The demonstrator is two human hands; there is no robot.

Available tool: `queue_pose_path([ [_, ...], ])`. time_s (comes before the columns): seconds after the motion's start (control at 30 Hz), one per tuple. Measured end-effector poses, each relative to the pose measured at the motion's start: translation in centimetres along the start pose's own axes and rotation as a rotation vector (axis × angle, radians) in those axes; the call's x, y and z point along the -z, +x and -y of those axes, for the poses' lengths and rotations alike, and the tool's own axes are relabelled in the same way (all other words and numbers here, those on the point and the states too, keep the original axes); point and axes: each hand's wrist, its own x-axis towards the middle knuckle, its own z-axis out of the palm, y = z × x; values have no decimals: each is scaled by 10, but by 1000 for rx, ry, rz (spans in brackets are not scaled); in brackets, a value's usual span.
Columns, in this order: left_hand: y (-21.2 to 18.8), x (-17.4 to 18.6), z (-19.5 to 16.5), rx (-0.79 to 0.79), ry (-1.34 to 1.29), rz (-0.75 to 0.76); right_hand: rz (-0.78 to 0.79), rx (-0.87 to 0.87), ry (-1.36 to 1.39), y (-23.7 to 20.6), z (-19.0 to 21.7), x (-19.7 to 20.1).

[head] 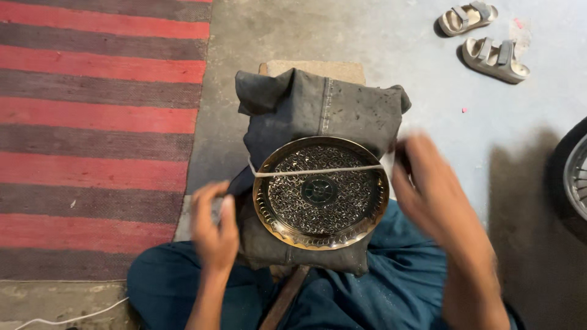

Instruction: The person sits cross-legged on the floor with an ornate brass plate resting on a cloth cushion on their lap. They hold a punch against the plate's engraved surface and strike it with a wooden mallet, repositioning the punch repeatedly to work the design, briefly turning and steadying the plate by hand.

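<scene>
A round brass plate (320, 192) with a dark engraved pattern lies on a dark grey cloth pad (318, 107) that rests on a wooden block between my knees. A white cord (318, 172) runs across the plate's upper part. My left hand (213, 226) sits at the pad's left edge, fingers curled against the cloth. Motion blurs my right hand (437, 195), which hovers by the plate's right rim near the cord's end; whether it grips the cord I cannot tell.
A red and brown striped rug (98, 134) covers the floor on the left. Two beige sandals (483, 36) lie on the grey concrete at the back right. A wheel's edge (575, 177) shows at the right border. A thin white cable (67, 318) crosses the bottom left.
</scene>
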Motion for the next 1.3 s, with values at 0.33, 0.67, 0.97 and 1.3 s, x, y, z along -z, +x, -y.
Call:
queue_pose_path([
  [0.33, -201, 28, 39, 409, 318, 949, 201, -544, 917, -82, -4, -104],
  [0.67, -170, 37, 16, 622, 360, 1224, 212, -270, 940, -73, 9, -160],
  [0.97, -96, 222, 90, 659, 357, 1410, 344, 74, 618, -43, 18, -154],
  [1.3, -137, 206, 74, 683, -171, 534, 444, 94, 584, -38, 18, -168],
])
